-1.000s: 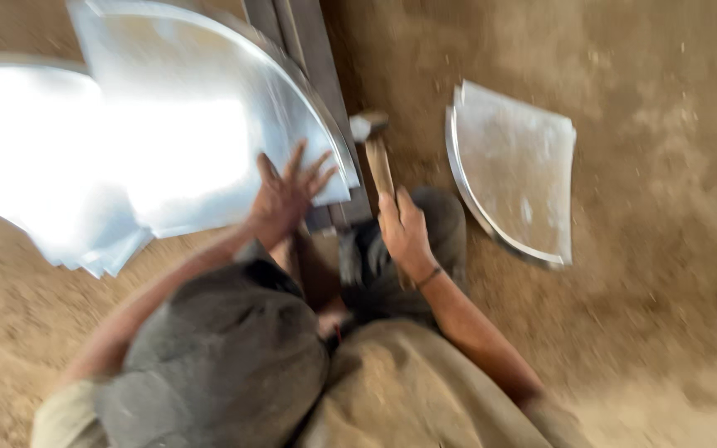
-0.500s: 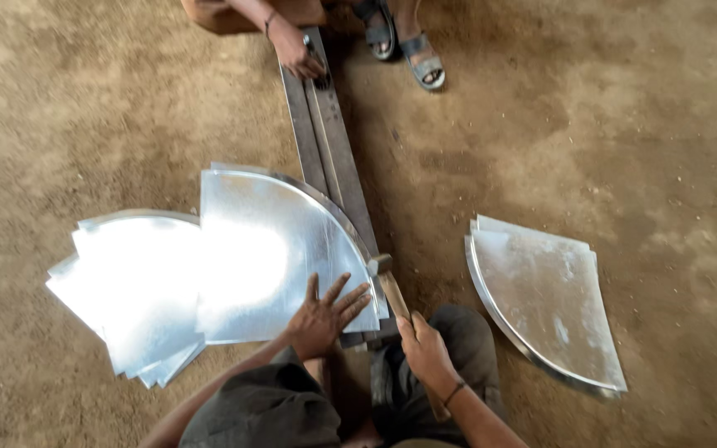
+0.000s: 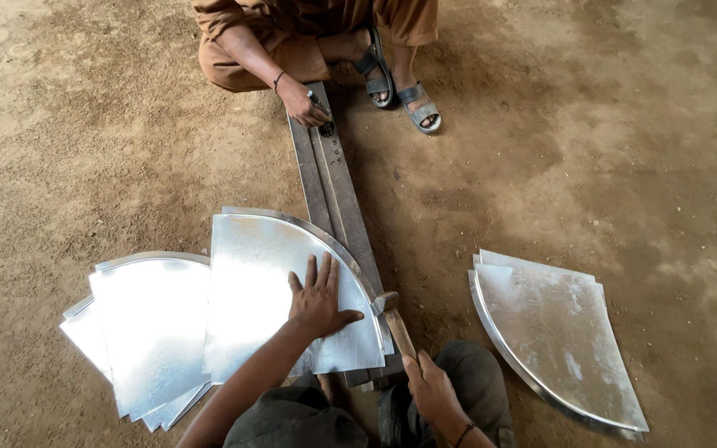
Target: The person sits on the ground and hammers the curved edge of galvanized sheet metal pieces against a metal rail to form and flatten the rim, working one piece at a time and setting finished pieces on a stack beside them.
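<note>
My left hand (image 3: 319, 299) lies flat, fingers spread, on a shiny curved sheet-metal piece (image 3: 259, 282). That sheet rests with its curved edge over a long steel rail (image 3: 335, 195) lying on the dirt floor. My right hand (image 3: 430, 387) grips the wooden handle of a hammer (image 3: 390, 314), whose head sits at the sheet's curved rim by the rail. My knees fill the bottom of the view.
A stack of similar metal sheets (image 3: 147, 332) lies to the left, and another stack (image 3: 558, 336) to the right. Another person crouches at the rail's far end, one hand (image 3: 307, 106) on it, sandalled feet (image 3: 398, 79) beside it.
The view has tilted up and sharpened, bringing the other person fully into sight. My left hand stays pressed on the sheet and my right keeps the hammer at the rim.
</note>
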